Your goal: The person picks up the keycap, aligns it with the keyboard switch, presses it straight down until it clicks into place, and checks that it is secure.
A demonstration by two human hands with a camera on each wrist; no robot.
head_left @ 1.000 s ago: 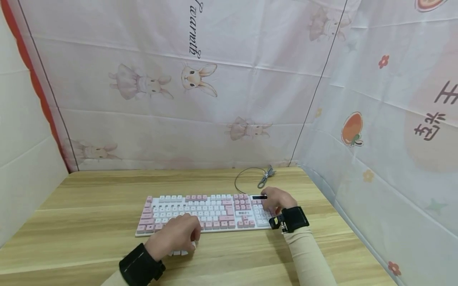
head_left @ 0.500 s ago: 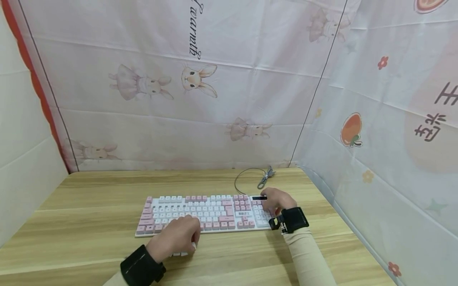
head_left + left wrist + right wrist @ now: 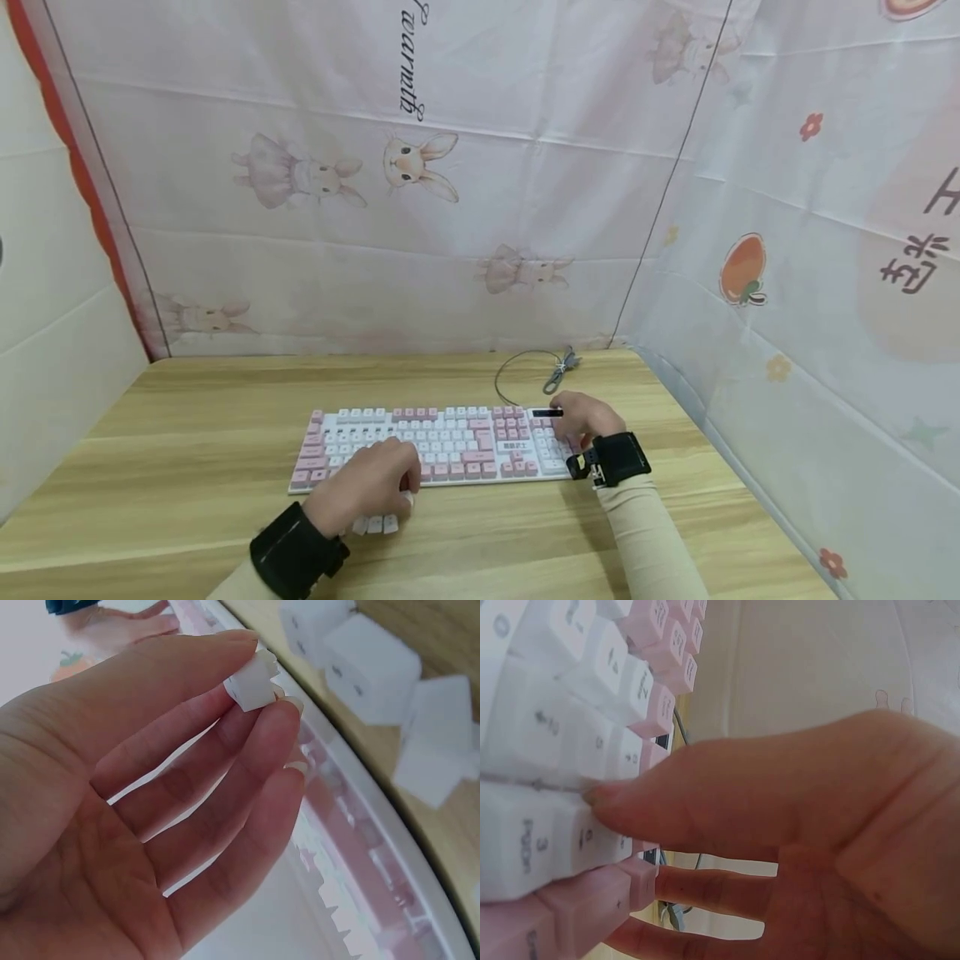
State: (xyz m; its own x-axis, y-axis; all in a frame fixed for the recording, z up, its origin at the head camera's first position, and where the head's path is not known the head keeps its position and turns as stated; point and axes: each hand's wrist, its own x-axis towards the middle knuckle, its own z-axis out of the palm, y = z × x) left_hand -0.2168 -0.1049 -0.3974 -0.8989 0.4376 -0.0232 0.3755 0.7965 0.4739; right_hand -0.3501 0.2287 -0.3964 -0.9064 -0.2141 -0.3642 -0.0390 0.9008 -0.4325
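Note:
A pink and white keyboard (image 3: 450,447) lies on the wooden table. My left hand (image 3: 369,487) is over its front edge and pinches a white keycap (image 3: 253,681) between thumb and fingertips. Several loose white keycaps (image 3: 373,667) lie on the table just in front of the keyboard, partly behind that hand in the head view. My right hand (image 3: 588,419) grips the keyboard's right end. In the right wrist view its thumb presses on the number pad keys (image 3: 544,735), while the other fingers reach past the side, their tips hidden.
A grey cable (image 3: 517,357) loops from the keyboard's back edge to a tied bundle (image 3: 557,377) near the right hand. Printed cloth (image 3: 450,308) hangs along the table's back edge, and another sheet (image 3: 795,333) borders the right side.
The left hand has shifted slightly toward the keyboard, so more of the loose keycaps show below it. The right hand keeps its hold. The head view has turned a little.

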